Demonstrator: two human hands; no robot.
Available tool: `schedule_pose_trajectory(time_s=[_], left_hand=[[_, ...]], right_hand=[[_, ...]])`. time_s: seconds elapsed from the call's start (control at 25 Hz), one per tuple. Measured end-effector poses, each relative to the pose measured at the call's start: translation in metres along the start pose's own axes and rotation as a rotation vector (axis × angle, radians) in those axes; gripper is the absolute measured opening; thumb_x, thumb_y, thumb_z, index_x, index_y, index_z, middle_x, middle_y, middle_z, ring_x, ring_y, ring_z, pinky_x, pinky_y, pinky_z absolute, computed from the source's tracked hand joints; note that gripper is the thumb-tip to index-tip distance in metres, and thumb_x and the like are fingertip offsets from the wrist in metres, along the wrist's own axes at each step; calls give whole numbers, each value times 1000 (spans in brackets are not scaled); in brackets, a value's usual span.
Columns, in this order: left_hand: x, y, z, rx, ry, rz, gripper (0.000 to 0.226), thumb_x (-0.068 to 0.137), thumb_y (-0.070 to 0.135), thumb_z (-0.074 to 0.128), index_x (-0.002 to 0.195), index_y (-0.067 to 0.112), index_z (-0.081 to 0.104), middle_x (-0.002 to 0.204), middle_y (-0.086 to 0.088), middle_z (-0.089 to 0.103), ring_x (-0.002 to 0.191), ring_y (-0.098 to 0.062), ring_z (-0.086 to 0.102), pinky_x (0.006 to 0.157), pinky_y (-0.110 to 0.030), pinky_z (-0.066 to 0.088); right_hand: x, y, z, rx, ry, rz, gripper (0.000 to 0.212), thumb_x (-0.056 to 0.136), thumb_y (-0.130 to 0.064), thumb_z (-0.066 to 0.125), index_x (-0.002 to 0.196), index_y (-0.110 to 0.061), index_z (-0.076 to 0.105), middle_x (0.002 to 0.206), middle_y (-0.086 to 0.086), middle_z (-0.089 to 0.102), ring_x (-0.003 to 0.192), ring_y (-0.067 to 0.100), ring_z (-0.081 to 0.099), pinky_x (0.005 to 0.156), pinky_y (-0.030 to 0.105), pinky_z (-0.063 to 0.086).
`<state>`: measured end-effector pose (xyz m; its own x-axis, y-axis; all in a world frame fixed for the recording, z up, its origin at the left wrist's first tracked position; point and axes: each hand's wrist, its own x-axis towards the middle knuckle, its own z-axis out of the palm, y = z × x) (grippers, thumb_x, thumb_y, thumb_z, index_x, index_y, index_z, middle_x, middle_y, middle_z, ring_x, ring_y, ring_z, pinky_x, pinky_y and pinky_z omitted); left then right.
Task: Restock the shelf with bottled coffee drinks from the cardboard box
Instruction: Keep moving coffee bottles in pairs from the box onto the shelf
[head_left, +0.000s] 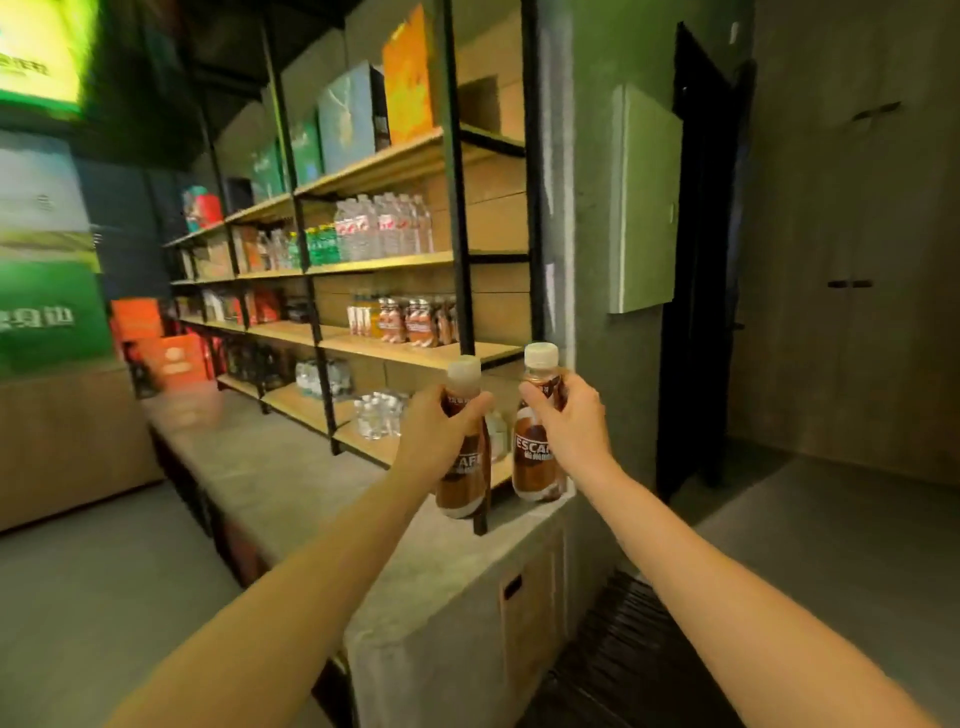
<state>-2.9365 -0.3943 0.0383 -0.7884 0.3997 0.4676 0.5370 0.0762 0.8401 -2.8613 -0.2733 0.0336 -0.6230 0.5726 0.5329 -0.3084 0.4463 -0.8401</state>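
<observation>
Coffee bottles: we carry two, upright, one per hand, raised before the shelf (415, 349).
Left hand (434, 434): curled round the left bottle (464, 480) below its cap.
Right hand (569, 421): clamped round the right bottle (535, 457) the same way.
Shelved coffee bottles (410, 321): a blurred cluster, so we cannot count them.

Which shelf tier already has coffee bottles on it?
The third board down, right bay: brown coffee bottles stand on it. The board above and the lowest one hold clear water bottles; the top one holds boxes.
</observation>
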Motion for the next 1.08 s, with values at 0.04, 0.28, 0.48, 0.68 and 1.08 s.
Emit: schedule_pose_trajectory(time_s=[0.04,0.28,0.48,0.68,1.08], left_hand=[[11,-14,-32,22,29,-13,19,88,31,62,101,19,57,89,5,60,85,-12,56,81,-29,41],[92,-92,-185,67,167,-60,20,87,29,63,101,15,60,96,-5,65,92,-22,62,85,-35,48],[177,-159,-236,50,200,-79,18,88,29,62,99,16,60,92,-2,64,88,-18,60,82,-33,46],[309,-225,-248,58,181,-65,18,87,29,63,98,15,62,91,-2,64,93,-20,62,81,-31,45],[534,-340,-208,-71,33,-40,14,87,30,63,96,20,58,86,5,61,83,-10,59,80,-30,43]], right_hand=[[6,-3,36,26,-20,-3,24,90,-24,59,113,-16,57,101,-6,60,98,8,56,84,23,41],[67,2,221,67,-91,3,26,90,-26,59,113,-14,57,105,-1,61,101,15,56,88,31,43],[140,37,325,55,-118,-30,18,90,-25,59,105,-15,56,100,0,60,93,14,54,81,28,39],[254,89,405,75,-120,-79,18,91,-24,59,105,-12,57,93,1,61,92,19,59,76,28,41],[440,196,473,-78,-17,-15,25,91,-27,58,113,-16,55,100,-2,58,94,11,55,72,23,44]])
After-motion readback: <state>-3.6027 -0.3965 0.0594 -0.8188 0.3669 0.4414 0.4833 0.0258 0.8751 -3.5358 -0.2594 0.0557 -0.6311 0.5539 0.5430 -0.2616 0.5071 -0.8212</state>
